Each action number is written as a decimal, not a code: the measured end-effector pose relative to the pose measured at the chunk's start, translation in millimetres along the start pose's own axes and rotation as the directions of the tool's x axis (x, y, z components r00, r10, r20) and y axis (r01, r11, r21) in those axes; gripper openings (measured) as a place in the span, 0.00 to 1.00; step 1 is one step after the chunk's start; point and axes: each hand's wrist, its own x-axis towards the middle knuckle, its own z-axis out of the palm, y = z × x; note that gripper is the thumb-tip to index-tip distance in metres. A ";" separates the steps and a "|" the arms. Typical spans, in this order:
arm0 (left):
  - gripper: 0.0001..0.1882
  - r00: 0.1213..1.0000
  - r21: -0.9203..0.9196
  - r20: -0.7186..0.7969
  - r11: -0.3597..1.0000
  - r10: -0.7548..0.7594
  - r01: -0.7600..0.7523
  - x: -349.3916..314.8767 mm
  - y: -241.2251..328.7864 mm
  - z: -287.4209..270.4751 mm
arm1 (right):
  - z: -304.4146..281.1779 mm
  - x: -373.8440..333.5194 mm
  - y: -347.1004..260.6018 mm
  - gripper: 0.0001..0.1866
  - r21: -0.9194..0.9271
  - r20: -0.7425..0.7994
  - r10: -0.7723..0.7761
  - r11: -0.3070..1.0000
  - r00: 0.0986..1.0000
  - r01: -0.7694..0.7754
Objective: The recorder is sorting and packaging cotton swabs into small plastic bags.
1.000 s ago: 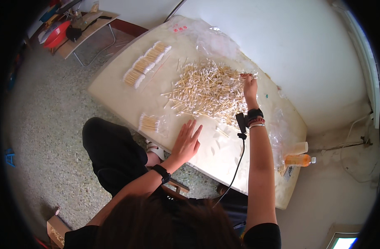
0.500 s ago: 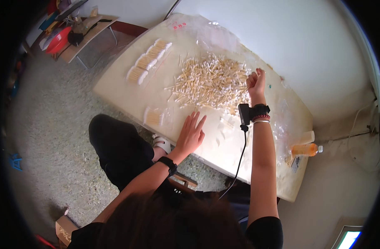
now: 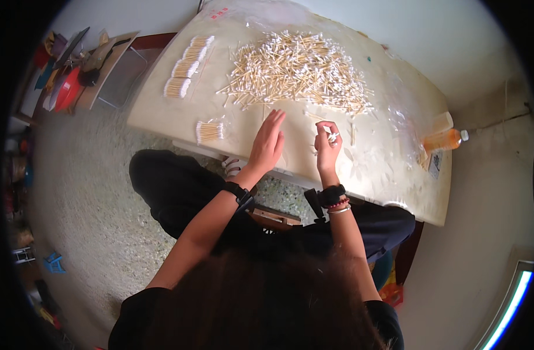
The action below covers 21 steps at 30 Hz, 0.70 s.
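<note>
We are holding a small bunch of thin, pale-wooden cotton swabs with white tips (image 3: pixel 333 139) in our right hand (image 3: pixel 326 153), its fingers curling closed around the sticks. For a sound hold, we are probably wanting firm but gentle pressure along the sticks, since a hard squeeze is risking bent shafts and a slack one is inviting strays to slip out. We are also doing well, we judge, to be evening up the ends, as the tips are poking out raggedly.

Our left hand (image 3: pixel 267 143) is holding nothing that we are seeing; it is showing open and flat, its fingers pointing forward close together, over the near side of the smooth, cream-coloured table (image 3: pixel 372 172). Whether it is touching the surface, we cannot tell. Our right hand is sitting near it, on its right, with the wrist leading forward.

The broad, tangled heap of loose, white-tipped wooden swabs (image 3: pixel 296 70) is lying beyond both hands. A small, neat bundle of pale swabs (image 3: pixel 210 132) is lying left of our left hand, and a row of similar bundles (image 3: pixel 188 67) is lying farther up the table's left side.
</note>
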 end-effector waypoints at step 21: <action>0.18 0.980 -0.235 0.191 0.972 0.054 -0.008 18.9 40.6 15.9 | 12.3 4.8 21.8 0.15 -0.100 0.258 -0.128 0.982 0.958 0.158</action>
